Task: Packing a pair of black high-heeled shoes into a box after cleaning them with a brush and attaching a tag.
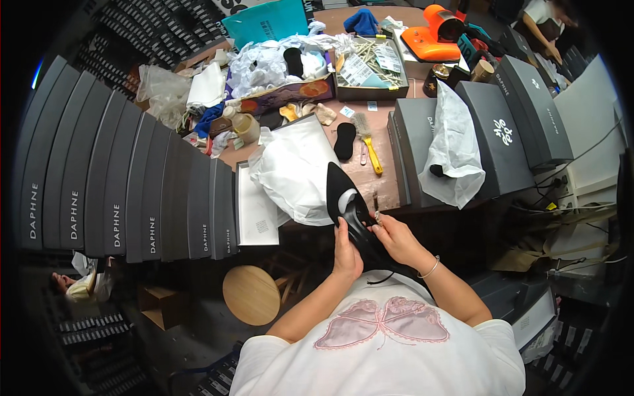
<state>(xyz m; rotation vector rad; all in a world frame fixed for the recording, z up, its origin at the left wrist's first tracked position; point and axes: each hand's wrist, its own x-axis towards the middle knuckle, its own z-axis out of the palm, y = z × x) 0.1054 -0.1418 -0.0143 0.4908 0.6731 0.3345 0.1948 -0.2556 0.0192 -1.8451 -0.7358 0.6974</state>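
Observation:
Both my hands are closed on a black pointed-toe shoe (340,187), held in front of my chest near the table edge. Its toe points away from me, and white stuffing (346,198) shows in the opening. Along the shoe's left side lies my left hand (346,252). On its right side, my right hand (398,241) pinches near the opening or strap; its fingertips partly hide what they grip. Just beyond the shoe, an open shoe box (256,221) holds white tissue paper (297,175).
A long row of grey shoe boxes (135,185) stands at left. More boxes (492,135) and a tissue-wrapped item (452,152) are at right. A yellow-handled brush (372,155), black insole-shaped piece (344,142), glue jar (246,125) and stick-filled box (370,92) lie behind.

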